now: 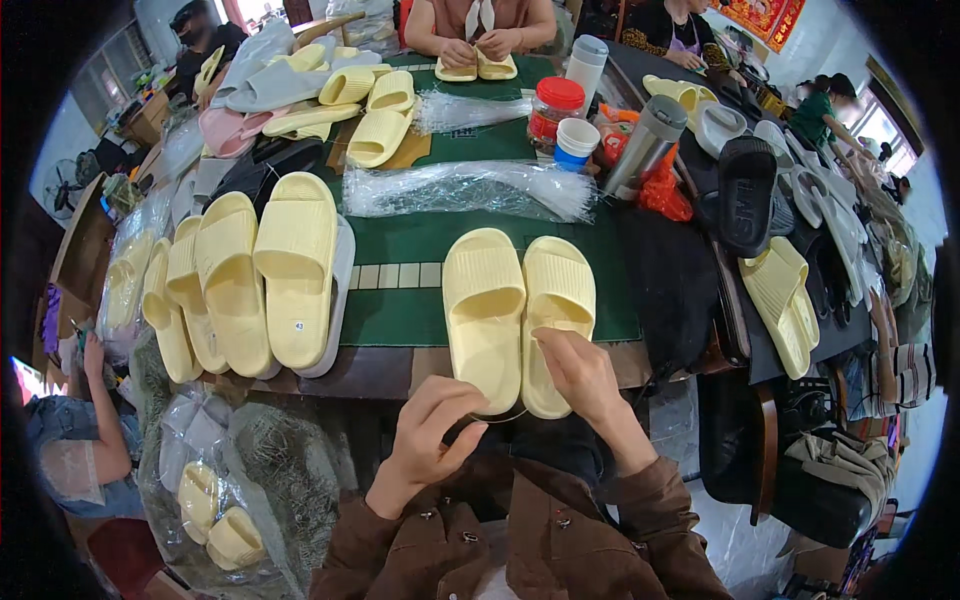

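A pair of pale yellow slide slippers [485, 330] lies side by side at the table's near edge, toes pointing away from me. My left hand [435, 435] is at the heel of the left slipper, thumb and forefinger closed on a thin pale strand [505, 417]. This strand curves along the heels toward the right slipper [556, 315]. My right hand [585, 375] is over the right slipper's footbed, its fingers pinched together just behind the strap. What those fingertips hold, if anything, is too small to tell.
Several yellow slippers [295, 270] stand in a row at left. Bundles of clear thin strands [465, 190] lie beyond the pair. A red-lidded jar [556, 110], a cup [576, 143] and a steel flask [648, 147] stand at back right. Across the table, another person's hands [478, 50] touch slippers.
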The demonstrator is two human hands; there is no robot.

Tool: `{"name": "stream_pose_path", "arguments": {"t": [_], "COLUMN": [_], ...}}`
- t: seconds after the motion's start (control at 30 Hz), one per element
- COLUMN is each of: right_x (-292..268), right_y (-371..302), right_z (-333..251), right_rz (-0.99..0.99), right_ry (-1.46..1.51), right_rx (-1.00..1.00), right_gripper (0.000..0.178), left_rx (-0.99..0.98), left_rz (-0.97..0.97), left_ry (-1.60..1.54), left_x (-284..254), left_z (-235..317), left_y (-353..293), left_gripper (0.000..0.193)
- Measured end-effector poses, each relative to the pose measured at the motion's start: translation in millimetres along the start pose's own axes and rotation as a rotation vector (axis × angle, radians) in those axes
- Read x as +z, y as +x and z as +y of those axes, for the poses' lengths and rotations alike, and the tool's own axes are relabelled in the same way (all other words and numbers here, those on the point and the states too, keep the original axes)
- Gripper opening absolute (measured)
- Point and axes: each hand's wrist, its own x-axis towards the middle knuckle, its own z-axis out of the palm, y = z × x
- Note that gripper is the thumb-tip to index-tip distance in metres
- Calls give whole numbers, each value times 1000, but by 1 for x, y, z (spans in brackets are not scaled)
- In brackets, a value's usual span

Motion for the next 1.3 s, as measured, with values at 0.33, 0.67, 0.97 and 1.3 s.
{"name": "stream_pose_path", "arguments": {"t": [0.33,0.67,0.97,1.3], "right_x": [1,-13,-4,-21], "right_y": [7,-4,-12,-14], "right_z": [6,10,14,-4], "right_rz": [-24,26,-46,-159], "right_ry": [0,-35,-128,-59], "right_rx": [-54,9,-20,-158], "right_gripper": [37,33,36,22], "left_rx": [-4,-4,-65,-96], "left_rz": [55,112,15,60], "left_ry": [256,336,312,309], "left_x": [13,29,39,43], "left_z": [-9,-24,-28,-22], "left_y": [-25,-11,-10,5], "left_gripper": [19,16,12,11]}}
